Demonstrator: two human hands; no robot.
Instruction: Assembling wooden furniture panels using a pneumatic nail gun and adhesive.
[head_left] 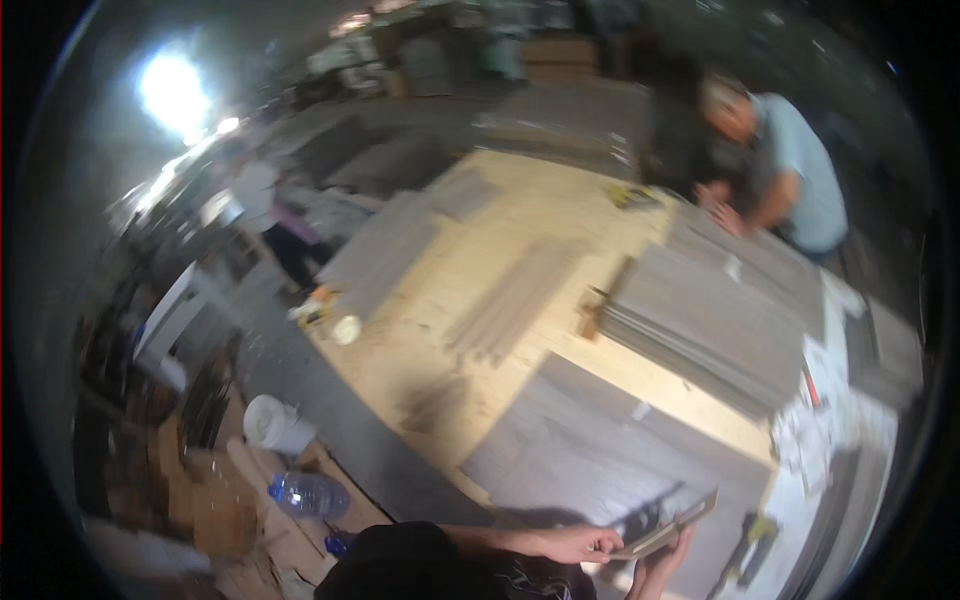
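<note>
My left hand (583, 545) comes in from the lower edge, its fingers closed at the near left end of a thin, narrow strip of board (672, 530). My right hand (662, 568) grips the same strip from below, close to its middle. Tilted up to the right, the strip hangs over a large grey-brown panel (600, 445) lying flat on the table. Beside the right hand, a dark tool with yellow-green parts (757, 540) rests on that panel's right side. Motion blur hides the finer detail of the fingers.
The pale wooden table (430, 345) carries loose strips (520, 300) and a stack of panels (700, 325). A co-worker (800, 170) leans over its far right corner; another person (262, 205) stands left. A white bucket (277, 425) and a clear plastic bottle (310, 495) stand at the near left.
</note>
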